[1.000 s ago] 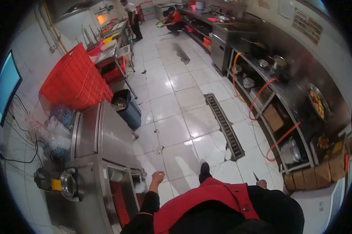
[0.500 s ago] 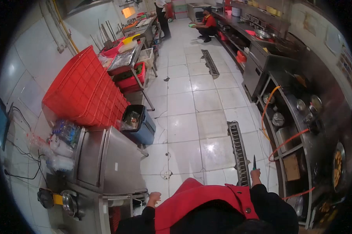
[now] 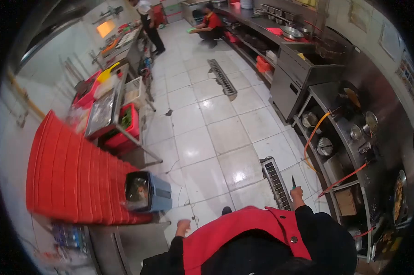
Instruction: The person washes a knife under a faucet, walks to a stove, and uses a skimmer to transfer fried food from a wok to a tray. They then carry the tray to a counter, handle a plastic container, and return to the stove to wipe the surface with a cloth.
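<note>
Red cloth of the wearer's garment [image 3: 248, 222] spreads across the bottom of the frame, with black sleeves [image 3: 321, 229] to either side. At lower right of centre, the right hand [image 3: 297, 193] is closed round a knife [image 3: 293, 182], whose blade points up the frame, just beside a slotted drain cover [image 3: 276, 181] as seen from above. At lower left of centre, the left hand [image 3: 183, 225] is loosely curled over the white tiles [image 3: 193, 153]; whether it holds anything, I cannot tell. Up and left of that hand stands a blue-grey bin [image 3: 162, 192], close beside a tall red crate stack [image 3: 78, 174]. Along the right of the frame, an orange hose [image 3: 309, 149] hangs before a metal rack, and a pan of food [image 3: 400, 197] sits near the edge. At the top centre, a co-worker in red and black [image 3: 210, 28] crouches; another person [image 3: 151, 25] stands at upper left.
</note>
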`<state>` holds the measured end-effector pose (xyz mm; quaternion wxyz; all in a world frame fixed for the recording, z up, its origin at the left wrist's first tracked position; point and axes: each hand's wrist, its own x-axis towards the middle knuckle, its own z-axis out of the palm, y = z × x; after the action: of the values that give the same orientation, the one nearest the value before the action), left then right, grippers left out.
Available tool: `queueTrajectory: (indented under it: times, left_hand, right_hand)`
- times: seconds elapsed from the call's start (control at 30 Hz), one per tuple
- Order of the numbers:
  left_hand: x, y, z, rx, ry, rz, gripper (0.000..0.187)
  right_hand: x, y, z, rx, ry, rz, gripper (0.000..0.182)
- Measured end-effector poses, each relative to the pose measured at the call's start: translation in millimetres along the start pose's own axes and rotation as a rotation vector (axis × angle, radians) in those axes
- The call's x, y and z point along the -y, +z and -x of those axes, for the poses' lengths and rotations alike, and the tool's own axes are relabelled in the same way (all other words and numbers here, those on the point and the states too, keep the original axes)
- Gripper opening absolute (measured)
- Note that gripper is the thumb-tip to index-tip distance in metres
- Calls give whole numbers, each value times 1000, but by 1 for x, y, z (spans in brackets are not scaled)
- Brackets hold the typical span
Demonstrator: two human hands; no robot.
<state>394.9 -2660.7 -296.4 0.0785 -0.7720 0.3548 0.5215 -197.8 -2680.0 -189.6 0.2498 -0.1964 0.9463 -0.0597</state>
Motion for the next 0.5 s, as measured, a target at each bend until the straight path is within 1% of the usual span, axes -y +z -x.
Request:
queueTrajectory:
  times: [0.07,0.1,0.13,0.17,0.2,0.23,0.27,0.37,0.4,0.43,0.47,0.5]
  left_hand:
    - [-84,-44,-7,-104,189,-24,23]
    - [-113,-62,-23,-154,382,-51,23]
    - [-144,-79,-39,-203,579,-75,23]
    - [-182,-92,-44,-200,588,-94,23]
    - [-234,-104,-26,-190,469,60,24]
    - [-275,-110,-21,-177,348,215,25]
    - [-300,-114,-37,-170,355,205,25]
    - [-366,-114,-70,-170,416,217,25]
    - [-382,-110,-74,-139,329,269,26]
    - [-391,-110,-75,-110,237,313,26]
    - [-400,-112,-77,-124,482,-7,26]
    - [-416,-107,-81,-56,115,197,25]
  right_hand:
    - [7,-7,-22,-85,-28,-73,37]
    - [16,-14,-33,-101,40,-80,37]
    - [29,-19,-40,-99,58,-92,37]
    - [43,-27,-47,-122,119,-118,37]
    - [58,-32,-58,-147,179,-144,38]
    - [73,-34,-72,-145,177,-165,39]
    - [91,-35,-90,-150,190,-170,39]
    - [161,-38,-156,-174,69,-163,39]
    - [188,-37,-183,-168,28,-134,40]
    - [206,-23,-226,-240,-134,-108,46]
    - [252,-47,-229,-209,-143,-157,49]
    - [284,-47,-257,-264,-255,-243,46]
